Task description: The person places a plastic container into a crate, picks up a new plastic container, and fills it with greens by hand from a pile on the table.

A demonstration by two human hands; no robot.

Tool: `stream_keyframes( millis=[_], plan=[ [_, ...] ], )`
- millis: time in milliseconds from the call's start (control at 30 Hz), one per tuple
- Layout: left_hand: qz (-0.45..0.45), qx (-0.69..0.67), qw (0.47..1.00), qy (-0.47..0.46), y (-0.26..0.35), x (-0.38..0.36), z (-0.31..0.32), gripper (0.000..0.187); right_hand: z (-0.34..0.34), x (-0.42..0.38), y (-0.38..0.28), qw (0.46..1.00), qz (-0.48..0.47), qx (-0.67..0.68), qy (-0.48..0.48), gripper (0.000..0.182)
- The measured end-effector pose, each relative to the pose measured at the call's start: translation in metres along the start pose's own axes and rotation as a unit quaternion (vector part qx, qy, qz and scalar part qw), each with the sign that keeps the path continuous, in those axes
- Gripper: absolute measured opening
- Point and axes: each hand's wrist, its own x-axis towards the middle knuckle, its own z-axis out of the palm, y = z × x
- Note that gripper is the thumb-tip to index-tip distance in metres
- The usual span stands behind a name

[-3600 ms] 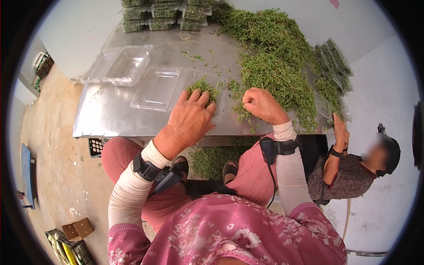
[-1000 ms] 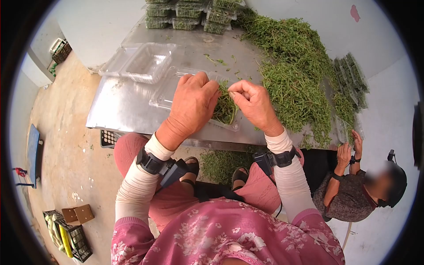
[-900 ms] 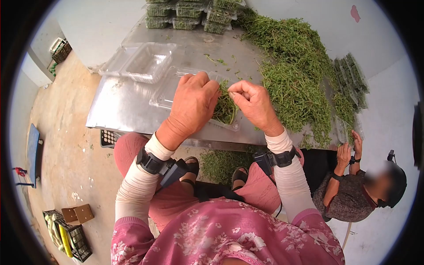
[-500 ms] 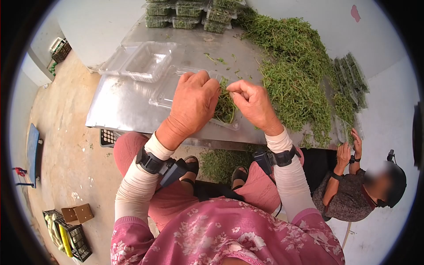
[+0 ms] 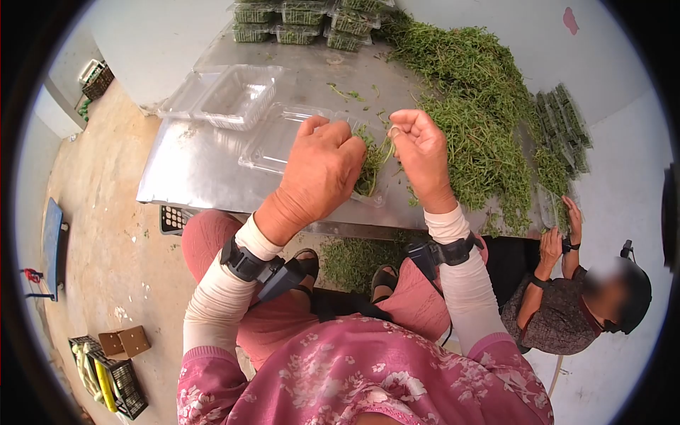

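My right hand (image 5: 423,157) is raised at the table edge, thumb and forefinger pinched on a thin green stem (image 5: 389,147). Leafy green sprigs (image 5: 368,173) fill one half of an opened clear plastic clamshell box (image 5: 265,145). Over that half, my left hand (image 5: 322,170) is closed with its fingers curled down beside the sprigs. Its fingertips are hidden, so I cannot make out what they grip. The box's other half lies flat to the left.
More clear boxes (image 5: 237,95) sit at the table's left. Filled boxes (image 5: 297,14) are stacked at the back. A large heap of greens (image 5: 474,120) covers the right side. At the far right, a co-worker's hands (image 5: 559,237) touch a clear box near filled boxes (image 5: 563,124).
My right hand has moved right, away from the box, drawing the stem with it. My left hand has shifted slightly right and down over the sprigs.
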Motion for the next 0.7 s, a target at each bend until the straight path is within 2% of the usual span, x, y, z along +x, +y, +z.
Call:
stream_keyframes(
  millis=[100,267,367,467,700],
  plan=[
    [-0.024,0.019,0.999,0.03,-0.002,-0.001,0.004,0.009,-0.003,-0.001,-0.009,0.998,0.059,-0.006,-0.002,0.013],
    [-0.081,0.051,0.994,0.055,-0.003,-0.002,0.003,0.008,-0.004,-0.003,-0.001,0.996,0.08,-0.001,-0.045,0.01],
    [-0.093,0.067,0.993,0.003,-0.002,-0.004,0.002,0.009,-0.004,-0.002,0.003,0.996,0.076,-0.025,-0.044,0.007],
    [-0.048,0.053,0.993,-0.09,-0.003,-0.007,0.003,0.012,-0.007,0.0,0.002,0.997,0.069,-0.035,-0.024,0.007],
    [-0.042,0.041,0.991,-0.119,-0.002,-0.007,-0.001,0.023,-0.026,0.008,0.006,0.99,0.046,-0.133,-0.01,0.01]
  ],
)
